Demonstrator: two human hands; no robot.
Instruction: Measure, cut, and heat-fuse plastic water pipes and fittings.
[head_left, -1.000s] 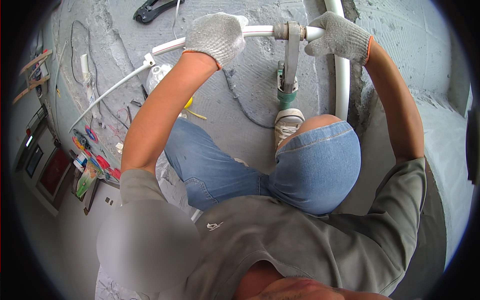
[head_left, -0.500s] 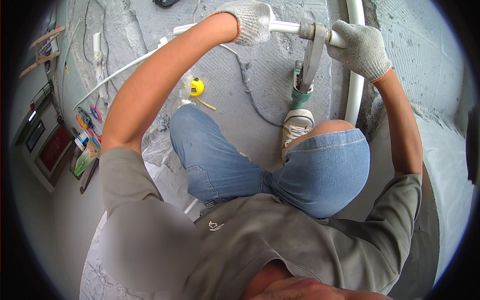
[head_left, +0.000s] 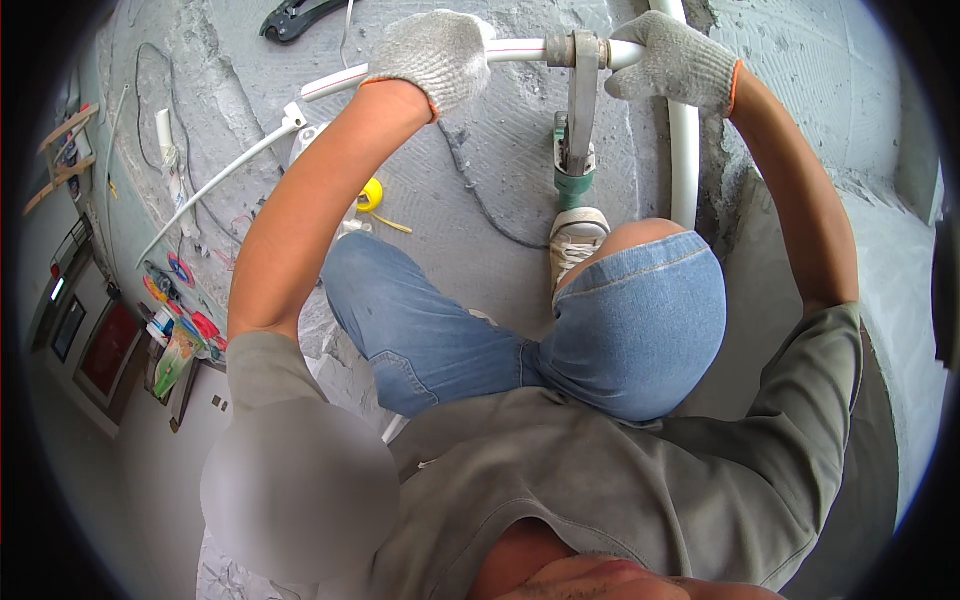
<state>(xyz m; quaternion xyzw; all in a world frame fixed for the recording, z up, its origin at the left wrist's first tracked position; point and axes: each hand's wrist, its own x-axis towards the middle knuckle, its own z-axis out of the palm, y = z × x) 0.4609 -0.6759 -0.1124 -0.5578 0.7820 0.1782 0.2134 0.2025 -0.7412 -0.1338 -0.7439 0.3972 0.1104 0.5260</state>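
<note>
My left hand (head_left: 432,62), in a grey-white knit glove, is closed around a white pipe (head_left: 518,50) with a red stripe. The pipe's right end meets a round metal socket on the upright flat plate of a green-handled pipe welder (head_left: 583,110). On the plate's other side, my right hand (head_left: 680,66), gloved the same way, grips a short white pipe piece (head_left: 625,54) against the opposite socket. Its far end is hidden by the glove. The welder's green base stands on the floor just beyond my shoe (head_left: 578,238).
A thick white pipe (head_left: 684,165) runs along the floor at the right, beside a rough wall edge. Left lie a thin white pipe with a fitting (head_left: 215,180), a yellow tape roll (head_left: 370,194) and a grey cable (head_left: 465,170). A black hand tool (head_left: 295,20) lies at the top.
The view has shifted, so hands, pipe and welder appear farther left. More of the black hand tool shows. Both hands keep their grips at the welder.
</note>
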